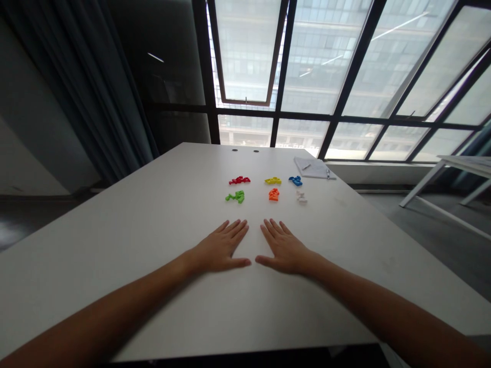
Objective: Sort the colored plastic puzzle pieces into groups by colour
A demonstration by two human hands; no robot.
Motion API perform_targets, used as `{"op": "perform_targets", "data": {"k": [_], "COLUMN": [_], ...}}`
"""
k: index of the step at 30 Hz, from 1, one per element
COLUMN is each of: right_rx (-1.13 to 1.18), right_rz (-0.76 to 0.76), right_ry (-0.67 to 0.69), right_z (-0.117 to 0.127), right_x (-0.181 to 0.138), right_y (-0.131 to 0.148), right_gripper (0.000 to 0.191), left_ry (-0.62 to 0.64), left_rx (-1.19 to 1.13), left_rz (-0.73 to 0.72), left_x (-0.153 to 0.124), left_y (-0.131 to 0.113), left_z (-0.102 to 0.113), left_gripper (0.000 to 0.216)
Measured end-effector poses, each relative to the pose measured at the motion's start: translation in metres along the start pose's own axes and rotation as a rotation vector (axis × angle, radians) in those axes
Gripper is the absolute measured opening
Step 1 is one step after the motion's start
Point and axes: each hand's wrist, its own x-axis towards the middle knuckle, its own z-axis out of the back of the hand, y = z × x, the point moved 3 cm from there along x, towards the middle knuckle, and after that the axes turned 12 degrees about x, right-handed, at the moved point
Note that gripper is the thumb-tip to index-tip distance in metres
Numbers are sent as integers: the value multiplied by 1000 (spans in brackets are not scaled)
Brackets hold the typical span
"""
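My left hand [221,248] lies flat on the white table [161,225], palm down, fingers apart and holding nothing. Beside it my right hand [284,249] rests the same way, the two thumbs pointing at each other with a small gap between. Beyond my fingertips are small plastic pieces grouped by colour. The nearer row has green pieces [239,196], orange pieces [273,194] and white pieces [301,197]. Behind these lie red pieces [240,180], yellow pieces [273,180] and blue pieces [295,180]. Their exact shapes are too small to tell. Neither hand touches them.
Paper sheets [312,167] with pens on them lie at the table's far right. Two dark round discs [255,151] are near the far edge. A large window [307,56] stands behind, a dark curtain [92,76] at left, and another white table [466,163] at right.
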Motion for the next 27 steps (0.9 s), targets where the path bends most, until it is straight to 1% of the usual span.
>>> {"op": "perform_targets", "data": {"k": [8,14,19,21,23,26,27], "right_rx": [13,-5,18,47,100,224,260], "right_rz": [-29,-79,-67,-54,-50,-52,-51], "right_ry": [21,96,62,15,-87,-322,-390], "right_z": [2,6,5,4,8,20,25], "right_x": [1,2,1,1,1,3,3], "right_y": [1,5,5,4,1,-7,-9], "right_gripper": [103,107,105,100,86,55,47], "left_ry": [13,21,8,-15,-83,-226,-255], "left_rx": [15,33,25,5,-33,-106,-125], "left_rz": [1,1,10,30,69,168,205], "left_x": [0,0,1,2,2,1,0], "left_y": [0,0,-2,-4,-5,-1,1], "left_z": [-3,-1,1,5,12,24,27], "left_gripper": [98,98,97,95,85,52,41]}}
